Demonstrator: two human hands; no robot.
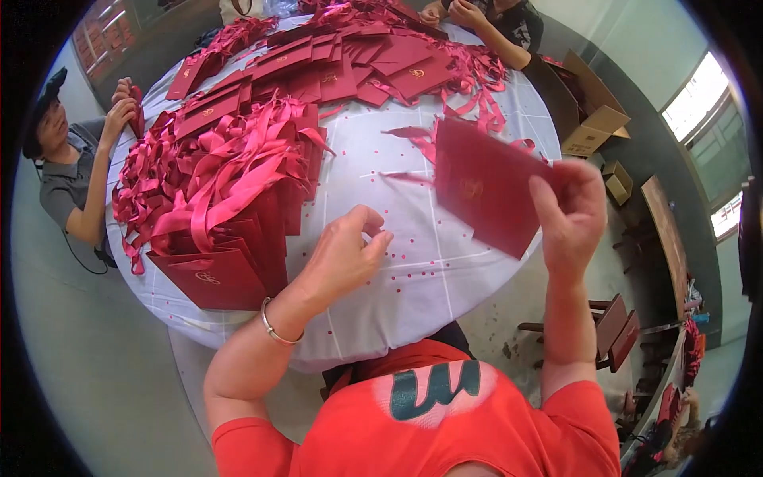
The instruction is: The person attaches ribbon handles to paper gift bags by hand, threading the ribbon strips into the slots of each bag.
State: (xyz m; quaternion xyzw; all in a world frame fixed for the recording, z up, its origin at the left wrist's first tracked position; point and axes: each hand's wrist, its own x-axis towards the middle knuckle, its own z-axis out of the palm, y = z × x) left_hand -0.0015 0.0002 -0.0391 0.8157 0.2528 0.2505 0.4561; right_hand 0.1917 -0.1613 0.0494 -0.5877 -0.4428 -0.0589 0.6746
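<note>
My right hand [571, 211] grips the edge of a dark red paper gift bag [477, 187], thumb on its near face. The bag is raised over the right side of the table, tilted and slightly blurred, a small gold mark on its front. Pink ribbons [409, 176] trail from its left side. Loosely curled, my left hand [346, 250] hovers over the white cloth with a gap between thumb and fingers and nothing visible in it. Just left of that hand stands a packed row of red gift bags [214, 278], topped with a heap of pink ribbon handles [230, 175].
More flat red bags [318, 67] cover the far part of the round table [358, 310]. Small red dots [421, 274] are scattered over its cloth. A co-worker [67, 167] sits at left, another person [501, 28] across. Cardboard box [592, 119] and wooden stool [612, 330] stand at right.
</note>
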